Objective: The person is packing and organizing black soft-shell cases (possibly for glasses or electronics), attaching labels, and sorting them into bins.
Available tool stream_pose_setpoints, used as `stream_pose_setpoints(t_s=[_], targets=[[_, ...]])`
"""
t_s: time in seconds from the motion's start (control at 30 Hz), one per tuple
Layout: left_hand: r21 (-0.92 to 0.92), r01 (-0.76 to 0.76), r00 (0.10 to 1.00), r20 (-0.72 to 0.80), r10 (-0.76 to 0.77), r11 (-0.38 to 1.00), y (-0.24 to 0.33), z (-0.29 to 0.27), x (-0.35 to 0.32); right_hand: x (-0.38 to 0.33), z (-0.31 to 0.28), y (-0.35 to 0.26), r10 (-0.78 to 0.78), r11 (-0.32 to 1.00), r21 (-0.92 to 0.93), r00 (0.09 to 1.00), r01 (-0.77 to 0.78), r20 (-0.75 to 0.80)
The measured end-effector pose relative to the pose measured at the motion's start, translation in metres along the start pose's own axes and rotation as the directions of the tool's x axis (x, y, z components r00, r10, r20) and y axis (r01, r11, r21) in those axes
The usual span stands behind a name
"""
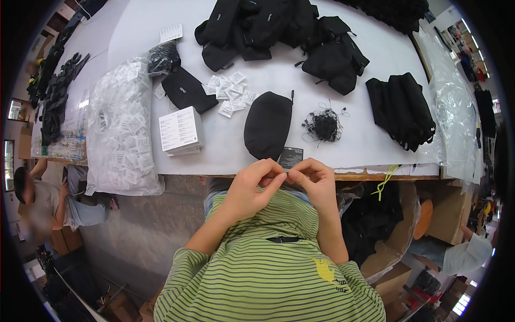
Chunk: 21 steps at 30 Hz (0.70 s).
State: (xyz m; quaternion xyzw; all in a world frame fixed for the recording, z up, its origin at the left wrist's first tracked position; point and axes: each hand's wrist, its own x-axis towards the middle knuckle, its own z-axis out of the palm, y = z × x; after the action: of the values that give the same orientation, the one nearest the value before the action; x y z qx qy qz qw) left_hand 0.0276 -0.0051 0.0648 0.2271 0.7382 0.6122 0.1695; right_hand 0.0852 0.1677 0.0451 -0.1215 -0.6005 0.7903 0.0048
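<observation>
While fingertips pinch together, both hands (284, 180) touch a dark tag (291, 157).

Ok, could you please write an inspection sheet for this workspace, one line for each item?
Surface: white table, crowded.
Job's things: dark card tag at the table edge by both hands; black pouch behind it.
Clutter: string tangle, white packets, booklet stack, bag of packets, piled black pouches.
Grippers: left hand and right hand, fingertips pinched together; the item between them is too small to tell.
Cables: nothing seen.
Surroundings: cardboard boxes, seated person.
</observation>
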Motion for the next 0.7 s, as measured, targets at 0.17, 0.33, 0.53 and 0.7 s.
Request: stream_pose_setpoints(t_s=[0.17,0.33,0.53,0.7], targets=[[0.065,-0.067,0.993,0.097,0.061,0.996,0.002,-0.004,0.003,0.0,-0.004,-0.002,0.02,0.997,-0.074,0.997,-0.015,0.07],[-0.1,0.026,0.997,0.073,-0.018,0.995,0.002,-0.001,0.002,0.001,-0.003,0.002,0.056,0.99,0.128,0.997,-0.063,0.056],[0.07,-0.031,0.997,0.079,0.026,0.997,0.0,0.0,0.001,-0.003,0.002,-0.005,0.011,0.998,-0.061,0.999,-0.013,-0.04],[0.105,-0.11,0.99,0.095,0.1,0.988,0.0,0.001,0.003,-0.004,-0.003,-0.022,-0.079,0.909,-0.408,0.996,0.084,0.031]])
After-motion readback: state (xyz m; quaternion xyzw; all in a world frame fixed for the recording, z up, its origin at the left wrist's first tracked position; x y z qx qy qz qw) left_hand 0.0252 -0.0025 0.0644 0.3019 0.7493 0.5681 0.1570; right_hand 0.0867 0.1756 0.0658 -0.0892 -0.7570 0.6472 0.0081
